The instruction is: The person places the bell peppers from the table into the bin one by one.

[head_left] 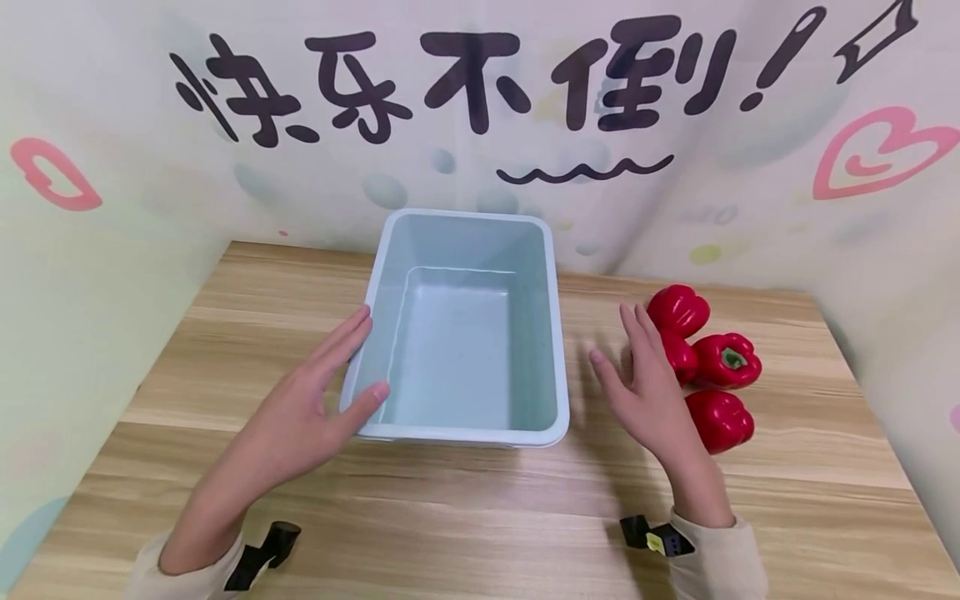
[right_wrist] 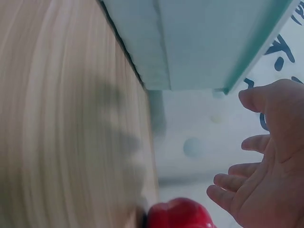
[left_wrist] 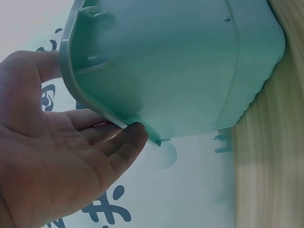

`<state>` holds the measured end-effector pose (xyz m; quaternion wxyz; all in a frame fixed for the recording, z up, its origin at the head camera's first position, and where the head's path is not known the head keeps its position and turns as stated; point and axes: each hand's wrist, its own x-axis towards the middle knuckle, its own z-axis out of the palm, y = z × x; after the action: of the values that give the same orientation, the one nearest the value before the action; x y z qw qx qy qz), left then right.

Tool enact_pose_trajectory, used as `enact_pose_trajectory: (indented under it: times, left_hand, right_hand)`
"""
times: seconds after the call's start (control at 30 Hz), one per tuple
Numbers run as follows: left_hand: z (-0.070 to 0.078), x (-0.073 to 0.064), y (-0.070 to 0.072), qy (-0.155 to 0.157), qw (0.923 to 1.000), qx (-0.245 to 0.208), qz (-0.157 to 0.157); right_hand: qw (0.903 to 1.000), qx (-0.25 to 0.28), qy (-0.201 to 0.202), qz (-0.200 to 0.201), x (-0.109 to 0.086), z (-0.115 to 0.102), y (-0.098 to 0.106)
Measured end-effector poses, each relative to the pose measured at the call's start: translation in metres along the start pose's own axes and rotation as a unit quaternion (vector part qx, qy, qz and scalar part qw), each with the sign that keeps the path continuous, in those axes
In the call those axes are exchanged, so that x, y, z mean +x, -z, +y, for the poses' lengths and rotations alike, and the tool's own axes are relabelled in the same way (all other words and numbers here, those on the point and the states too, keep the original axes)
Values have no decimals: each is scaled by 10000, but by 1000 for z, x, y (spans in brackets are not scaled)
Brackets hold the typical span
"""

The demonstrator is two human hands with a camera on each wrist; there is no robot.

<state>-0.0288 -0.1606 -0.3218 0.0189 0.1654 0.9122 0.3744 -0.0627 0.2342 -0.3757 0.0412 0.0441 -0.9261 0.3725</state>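
Note:
A light blue plastic bin (head_left: 461, 367) stands on the table with bare walls and floor showing inside. My left hand (head_left: 300, 417) holds its left rim near the front corner. The thumb reaches over the rim, while the fingers lie along the outer side, under the lip in the left wrist view. My right hand (head_left: 648, 400) hovers between the bin and several red bell peppers (head_left: 726, 361), fingers spread and nothing in them. It partly hides the peppers nearest to it. One red bell pepper (right_wrist: 180, 214) shows below that hand in the right wrist view.
The wood-grain table (head_left: 465, 525) runs back to a printed cloth (head_left: 480, 167) with large dark characters and pink hearts, close behind the bin. Wrist straps with small black devices (head_left: 656, 537) sit at both cuffs.

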Motion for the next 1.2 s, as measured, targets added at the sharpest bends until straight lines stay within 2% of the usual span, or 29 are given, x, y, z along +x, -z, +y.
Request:
enact_pose_trajectory:
  times: [0.27,0.67,0.9,1.07,1.2]
  left_hand:
    - [1,-2,2,80,9994,-16,-344]
    - [0,-5,6,75,9987,41,-497]
    - [1,-6,7,65,9985,-14,-542]
    - [1,-6,8,107,9983,-11,-578]
    - [0,-6,8,139,9982,11,-581]
  right_hand:
    - [9998,20,26,201,-10,9,12]
    - [9991,100,113,408,-24,19,21]
    - [9978,-161,210,602,-32,25,25]
    - [9967,-80,315,747,-38,29,29]
    - [9969,19,247,742,-42,32,32]
